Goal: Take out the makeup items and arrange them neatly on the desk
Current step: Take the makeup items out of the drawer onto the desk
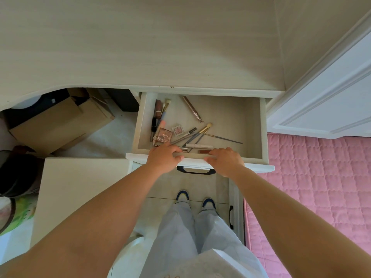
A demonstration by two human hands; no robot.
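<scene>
A pale wood-grain worktop [140, 47] fills the upper part of the view, its front edge curving away at the left. Below that edge a drawer [255, 125] stands pulled out, pale inside. Both hands grip its front rail: the left hand [163, 157] curls its fingers over the rail near the middle, and the right hand [225, 160] does the same just beside it, with a dark handle [195, 171] showing below between them.

The makeup items lie loose in the left half of the drawer: a brown tube [158, 109] and a black stick [154, 122] along the left wall, a slim gold-brown wand [192, 109] lying diagonally near the back, a small pink palette [178, 130], a larger compact [164, 136] with lettering, several long-handled brushes [202, 131] crossing one another, and a white pencil-like tube [198, 146] near the front.

Under the worktop at the left sit cardboard boxes [60, 119] on a light tiled floor [112, 133]. To the right are a white panelled door [331, 101] and a pink quilted bed cover [321, 187]. The person's light trousers and blue-and-white shoes [182, 195] appear below.
</scene>
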